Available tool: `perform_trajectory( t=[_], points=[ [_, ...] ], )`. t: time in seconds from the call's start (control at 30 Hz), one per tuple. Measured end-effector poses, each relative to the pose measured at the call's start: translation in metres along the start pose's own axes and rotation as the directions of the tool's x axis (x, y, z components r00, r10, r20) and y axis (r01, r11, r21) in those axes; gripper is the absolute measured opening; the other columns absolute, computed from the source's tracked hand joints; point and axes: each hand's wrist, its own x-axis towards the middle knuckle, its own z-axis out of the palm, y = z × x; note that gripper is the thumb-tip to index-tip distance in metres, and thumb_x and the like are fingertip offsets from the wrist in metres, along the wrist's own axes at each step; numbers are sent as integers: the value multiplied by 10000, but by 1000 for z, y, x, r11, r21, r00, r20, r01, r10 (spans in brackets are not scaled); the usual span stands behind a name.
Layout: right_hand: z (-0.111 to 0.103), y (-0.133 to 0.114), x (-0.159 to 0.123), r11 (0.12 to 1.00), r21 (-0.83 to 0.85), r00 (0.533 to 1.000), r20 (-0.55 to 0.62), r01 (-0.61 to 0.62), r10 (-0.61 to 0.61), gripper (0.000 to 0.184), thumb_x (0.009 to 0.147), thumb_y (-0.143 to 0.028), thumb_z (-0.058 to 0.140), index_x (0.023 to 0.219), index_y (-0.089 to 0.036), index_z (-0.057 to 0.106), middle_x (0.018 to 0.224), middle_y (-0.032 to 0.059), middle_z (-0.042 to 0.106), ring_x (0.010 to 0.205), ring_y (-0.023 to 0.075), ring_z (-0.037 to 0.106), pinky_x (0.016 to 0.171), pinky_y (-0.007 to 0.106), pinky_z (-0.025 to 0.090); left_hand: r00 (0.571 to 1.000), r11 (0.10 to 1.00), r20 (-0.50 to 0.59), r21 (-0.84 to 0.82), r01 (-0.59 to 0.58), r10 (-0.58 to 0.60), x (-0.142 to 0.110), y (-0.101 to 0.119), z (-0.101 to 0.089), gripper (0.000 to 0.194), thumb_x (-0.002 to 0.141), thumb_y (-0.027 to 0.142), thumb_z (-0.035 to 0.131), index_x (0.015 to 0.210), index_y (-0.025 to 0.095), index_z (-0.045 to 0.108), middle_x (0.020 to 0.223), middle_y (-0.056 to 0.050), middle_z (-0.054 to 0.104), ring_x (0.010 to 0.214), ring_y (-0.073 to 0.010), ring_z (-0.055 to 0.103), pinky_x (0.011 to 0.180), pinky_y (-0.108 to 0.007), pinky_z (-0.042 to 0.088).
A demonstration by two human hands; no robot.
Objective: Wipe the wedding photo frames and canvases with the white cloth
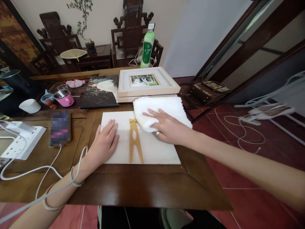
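A white backing board [119, 143] lies flat on the wooden table, with a gold, two-legged frame stand [135, 140] running down its middle. My left hand [106, 140] rests palm down on the board's left part, its fingers stretched out. At the board's upper right, my right hand [168, 125] holds a fluffy white cloth [164, 106]. Two of its fingers lie out over the cloth, and its thumb side is near the stand. The cloth covers the board's upper right corner and touches or nearly touches the top of the stand.
Behind the cloth lies a pale picture frame [149, 90], beside a dark photo panel [101, 92]. A green bottle [147, 47] stands at the back. A pink mug [64, 97], white cup [30, 106], phone [60, 127] and power strip [23, 143] with cables occupy the left.
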Motion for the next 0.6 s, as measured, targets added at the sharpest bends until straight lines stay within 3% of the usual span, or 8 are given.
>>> perform_trajectory(
  t=[0.17,0.43,0.6],
  points=[
    [-1,-13,0,1000,-12,999,-22,-24,24,278,716,-37,559,907,-113,746,1441,218,504,1375,416,396,1078,662,358,1000,1000,16,4,6,-6,0,1,-2,439,1010,258,316,1426,160,416,1542,-173,405,1472,-280,305,1165,-605,245],
    [-6,-103,-59,1000,-11,991,-135,12,-14,111,611,-76,599,615,-147,684,1387,255,548,1332,467,428,1065,624,416,1000,1000,9,27,-1,1,0,2,-1,438,1013,261,302,1415,137,422,1540,-179,407,1470,-281,310,1165,-604,249],
    [-13,-125,-85,992,5,981,-152,124,-122,127,630,-111,589,548,-187,650,1352,222,595,1359,434,407,1099,573,419,1000,1000,3,22,-2,1,1,3,-1,433,1011,255,305,1417,164,424,1541,-170,410,1467,-281,317,1164,-601,254]
  ],
)
